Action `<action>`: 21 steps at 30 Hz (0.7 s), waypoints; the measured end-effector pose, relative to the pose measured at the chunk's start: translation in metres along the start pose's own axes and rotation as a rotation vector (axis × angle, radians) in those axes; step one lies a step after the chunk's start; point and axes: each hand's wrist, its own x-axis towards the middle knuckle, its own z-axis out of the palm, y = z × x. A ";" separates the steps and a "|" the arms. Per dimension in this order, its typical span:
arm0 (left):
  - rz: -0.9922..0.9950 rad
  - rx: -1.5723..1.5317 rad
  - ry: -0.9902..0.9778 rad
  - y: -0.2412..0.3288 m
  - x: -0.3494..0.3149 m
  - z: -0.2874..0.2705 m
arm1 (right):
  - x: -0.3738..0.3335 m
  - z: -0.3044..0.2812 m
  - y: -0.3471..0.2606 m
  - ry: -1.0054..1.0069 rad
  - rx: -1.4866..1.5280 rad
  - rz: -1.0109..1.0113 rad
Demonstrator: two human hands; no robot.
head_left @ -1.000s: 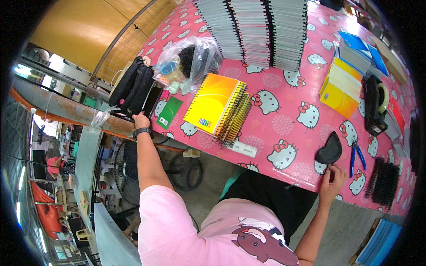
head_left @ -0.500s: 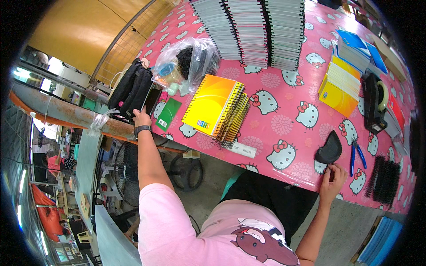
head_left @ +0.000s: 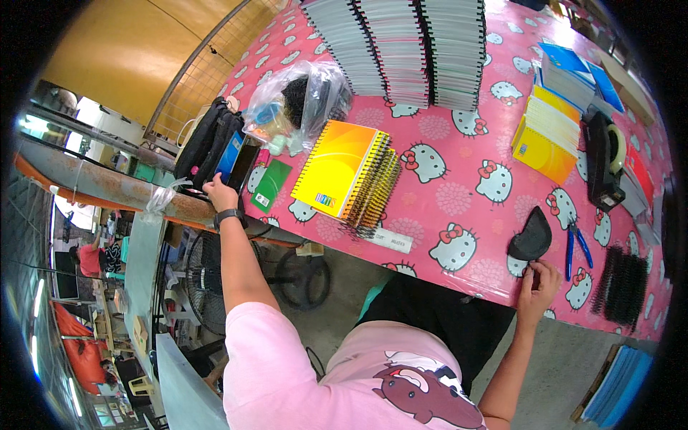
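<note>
At the table's left edge, my left hand [head_left: 221, 193] has its fingers closed at the lower end of a flat, blue-faced thing [head_left: 231, 156], perhaps a phone. Its dark side lies along the right, and a black bag [head_left: 204, 147] is just to its left. My right hand [head_left: 539, 288] rests on the near table edge with curled fingers; whether anything small is between them is hidden. Just above those fingertips lies a black half-round pouch [head_left: 531, 236]. Blue-handled pliers [head_left: 577, 251] lie to its right.
Yellow spiral notebooks [head_left: 335, 172] are stacked near a green card [head_left: 271, 185] and a clear plastic bag [head_left: 297, 100]. Tall stacks of bound books [head_left: 401, 54] stand at the back. Rightward are yellow pads [head_left: 546, 136], a tape dispenser [head_left: 600, 165] and black spiral coils [head_left: 620, 287].
My left hand has shifted slightly left, and a bright blue face now shows where the thing looked dark. My right hand has stayed at the table edge.
</note>
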 end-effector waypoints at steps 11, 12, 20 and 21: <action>-0.187 -0.026 0.033 0.010 -0.088 0.010 | -0.001 0.000 0.001 -0.005 -0.024 -0.022; -0.230 -0.018 0.019 0.012 -0.087 0.009 | -0.001 0.001 0.002 -0.003 -0.022 -0.026; -0.332 -0.037 -0.339 0.007 -0.053 0.001 | -0.002 0.001 0.000 0.021 0.025 -0.004; -0.348 -0.033 -0.348 0.004 -0.049 0.004 | -0.001 0.001 0.000 0.019 0.024 -0.004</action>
